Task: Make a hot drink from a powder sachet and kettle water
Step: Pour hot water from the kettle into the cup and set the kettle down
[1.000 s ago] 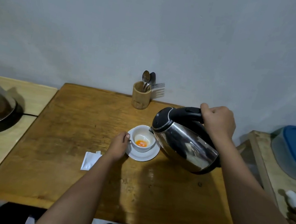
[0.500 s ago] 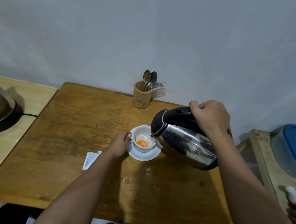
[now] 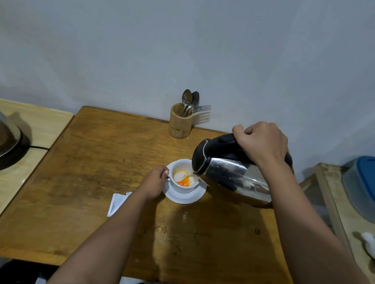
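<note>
The right hand [image 3: 263, 142] grasps the tilted kettle [image 3: 230, 172] by its handle, pouring water into the white cup [image 3: 182, 177] on the bench [image 3: 95, 164]; the left hand [image 3: 154, 182] grasps the cup's handle

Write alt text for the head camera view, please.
A right hand tips a steel kettle, pouring water into a white cup of orange powder on a saucer; the left hand holds the cup's handle.

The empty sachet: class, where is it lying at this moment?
In the head view the sachet lies flat on the wooden table, just left of the person's left forearm and down-left of the saucer holding the cup.
</note>
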Action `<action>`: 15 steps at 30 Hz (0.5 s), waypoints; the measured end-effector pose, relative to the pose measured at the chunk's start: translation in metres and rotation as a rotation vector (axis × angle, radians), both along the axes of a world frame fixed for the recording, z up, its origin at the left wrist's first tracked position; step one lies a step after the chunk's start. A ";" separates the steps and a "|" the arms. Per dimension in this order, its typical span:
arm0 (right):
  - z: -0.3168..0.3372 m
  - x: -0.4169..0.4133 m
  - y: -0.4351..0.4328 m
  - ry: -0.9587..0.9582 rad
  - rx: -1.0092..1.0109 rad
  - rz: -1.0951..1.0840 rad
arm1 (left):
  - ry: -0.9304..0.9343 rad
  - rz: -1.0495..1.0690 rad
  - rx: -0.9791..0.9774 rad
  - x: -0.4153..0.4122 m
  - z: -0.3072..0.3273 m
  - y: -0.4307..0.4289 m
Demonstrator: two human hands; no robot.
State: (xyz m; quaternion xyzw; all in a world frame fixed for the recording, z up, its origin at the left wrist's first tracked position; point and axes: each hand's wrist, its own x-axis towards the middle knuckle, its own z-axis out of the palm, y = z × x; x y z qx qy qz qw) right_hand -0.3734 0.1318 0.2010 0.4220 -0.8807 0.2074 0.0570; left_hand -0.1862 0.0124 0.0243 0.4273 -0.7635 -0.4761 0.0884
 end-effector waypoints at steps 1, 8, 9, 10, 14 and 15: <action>0.000 0.000 0.000 0.005 0.003 0.002 | -0.006 -0.002 -0.001 0.000 0.000 0.000; 0.002 0.001 0.002 0.006 0.021 -0.013 | -0.045 0.004 -0.005 -0.002 0.002 -0.001; 0.002 0.001 0.002 0.003 0.025 -0.014 | -0.054 0.006 -0.006 -0.003 0.002 -0.001; 0.002 0.000 0.003 0.001 0.028 -0.015 | -0.064 0.006 -0.006 -0.004 0.002 -0.002; 0.002 0.000 0.005 -0.002 0.033 -0.013 | -0.073 -0.004 -0.004 -0.004 0.002 -0.002; 0.002 0.000 0.006 -0.002 0.030 -0.012 | -0.073 -0.002 -0.006 -0.004 0.002 -0.002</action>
